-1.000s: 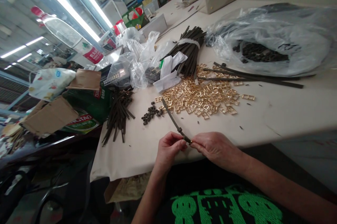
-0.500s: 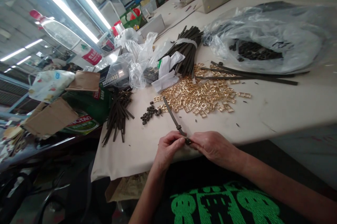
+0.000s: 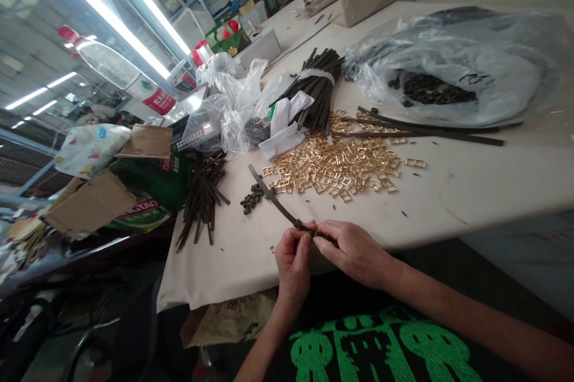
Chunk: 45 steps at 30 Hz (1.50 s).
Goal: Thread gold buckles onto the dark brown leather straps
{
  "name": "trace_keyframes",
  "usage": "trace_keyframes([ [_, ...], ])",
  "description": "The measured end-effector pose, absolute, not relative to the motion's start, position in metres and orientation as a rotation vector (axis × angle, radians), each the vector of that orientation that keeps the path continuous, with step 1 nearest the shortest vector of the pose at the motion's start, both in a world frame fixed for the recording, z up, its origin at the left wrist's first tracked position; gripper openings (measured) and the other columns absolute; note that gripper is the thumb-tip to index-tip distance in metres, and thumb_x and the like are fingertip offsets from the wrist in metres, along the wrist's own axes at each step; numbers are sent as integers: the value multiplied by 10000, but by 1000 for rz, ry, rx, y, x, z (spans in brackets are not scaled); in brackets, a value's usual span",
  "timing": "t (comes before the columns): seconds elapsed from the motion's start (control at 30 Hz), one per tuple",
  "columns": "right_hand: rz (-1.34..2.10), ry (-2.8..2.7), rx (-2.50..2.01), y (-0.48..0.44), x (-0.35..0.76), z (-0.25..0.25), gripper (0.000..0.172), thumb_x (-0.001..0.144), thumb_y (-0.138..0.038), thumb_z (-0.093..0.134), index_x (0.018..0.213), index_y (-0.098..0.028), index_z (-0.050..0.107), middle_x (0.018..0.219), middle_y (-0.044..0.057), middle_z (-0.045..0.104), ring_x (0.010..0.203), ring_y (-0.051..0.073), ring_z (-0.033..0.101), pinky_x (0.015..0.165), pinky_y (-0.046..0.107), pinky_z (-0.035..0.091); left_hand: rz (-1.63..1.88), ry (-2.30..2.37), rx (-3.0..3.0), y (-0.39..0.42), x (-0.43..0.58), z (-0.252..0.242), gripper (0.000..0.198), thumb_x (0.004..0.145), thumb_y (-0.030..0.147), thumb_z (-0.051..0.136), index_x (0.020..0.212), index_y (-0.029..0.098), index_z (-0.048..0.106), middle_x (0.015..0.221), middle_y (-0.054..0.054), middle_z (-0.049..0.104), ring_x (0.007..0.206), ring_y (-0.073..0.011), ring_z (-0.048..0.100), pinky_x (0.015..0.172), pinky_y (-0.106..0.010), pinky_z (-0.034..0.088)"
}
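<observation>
Both my hands meet at the table's front edge on one dark strap (image 3: 281,208), narrow and slightly curved. My left hand (image 3: 293,256) pinches it near its lower end, and my right hand (image 3: 352,249) grips the end beside it. A small dark loop (image 3: 298,224) sits around the strap just beyond my left fingers. The free end points up and left, over a small pile of dark loops (image 3: 252,198). Behind it spreads a heap of gold rectangular buckles (image 3: 341,164). What lies between my fingertips is mostly hidden.
Loose dark straps (image 3: 202,196) lie at the left table edge, beside a green carton (image 3: 147,191). A tied strap bundle (image 3: 320,86) and crumpled plastic bags (image 3: 237,101) stand behind the buckles. At right is a large clear bag (image 3: 502,83) with dark pieces inside.
The strap has swung left, its free end moving from the buckles toward the loop pile. My left hand has turned more upright and shifted slightly right; my right fingers have moved a little left.
</observation>
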State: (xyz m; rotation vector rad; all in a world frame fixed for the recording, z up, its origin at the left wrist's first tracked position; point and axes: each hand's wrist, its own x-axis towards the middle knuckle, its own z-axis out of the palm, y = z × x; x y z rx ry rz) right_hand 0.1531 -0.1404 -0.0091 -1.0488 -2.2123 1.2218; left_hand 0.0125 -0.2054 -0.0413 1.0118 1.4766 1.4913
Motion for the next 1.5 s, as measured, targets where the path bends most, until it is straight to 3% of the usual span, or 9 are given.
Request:
trace_keyframes([
  [0.2,1259,-2162,-1096,-142,141,-12,281,917,-250,429,847,-165,687,829,69,732,739,198,647,650,262,439,1505,1499,1003,-206,13,-42,143,891,308,617,796,201,622,1031,-46,743,1033,-214,664,972,-361,461],
  [0.5,1064,-2339,-1226,-150,133,-8,292,874,-142,429,1005,-162,689,965,96,753,860,224,680,726,277,423,1592,1466,935,-209,15,-48,160,887,345,623,800,212,605,1044,-46,739,1077,-229,651,1004,-392,460],
  [0.63,991,-2355,-1260,-154,130,-11,260,903,-169,418,937,-161,675,881,93,744,798,226,677,682,287,403,1612,1455,912,-209,15,-50,148,902,322,606,802,213,598,1047,-38,738,1072,-217,650,1011,-383,450],
  [0.87,1077,-2253,-1130,-154,128,-15,284,952,-252,387,947,-171,659,926,80,730,850,210,665,746,279,433,1632,1497,901,-208,16,-48,174,901,351,600,798,211,600,1003,-38,737,1043,-216,657,987,-374,463],
  [1.03,1069,-2155,-1015,-151,126,-24,271,911,-219,372,796,-174,613,779,66,679,730,189,619,684,273,426,1641,1498,864,-206,16,-47,168,847,341,663,764,203,614,963,-47,741,1014,-218,664,964,-359,466],
  [1.23,1019,-2124,-919,-151,131,-33,220,854,-206,374,652,-212,459,638,21,564,617,164,532,616,273,378,1703,1428,715,-209,12,-49,213,810,335,715,712,174,617,843,-31,721,827,-158,661,804,-262,485],
  [1.33,1030,-2136,-863,-151,133,-35,210,847,-208,368,650,-215,439,626,13,543,604,157,513,597,270,362,1759,1300,491,-206,10,-43,199,804,366,721,834,185,643,743,2,696,707,-122,650,725,-233,482],
  [1.43,1043,-2150,-830,-152,134,-34,210,849,-213,365,648,-215,428,620,6,531,588,150,499,583,269,346,1725,1201,332,-200,7,-35,371,719,424,783,969,172,677,718,-8,700,650,-123,655,688,-237,495],
  [1.5,1047,-2154,-827,-152,134,-33,213,849,-214,365,642,-215,415,610,2,521,573,145,489,572,268,336,1688,1187,261,-196,5,-33,398,648,436,827,882,136,711,675,-12,687,612,-111,643,663,-223,496],
])
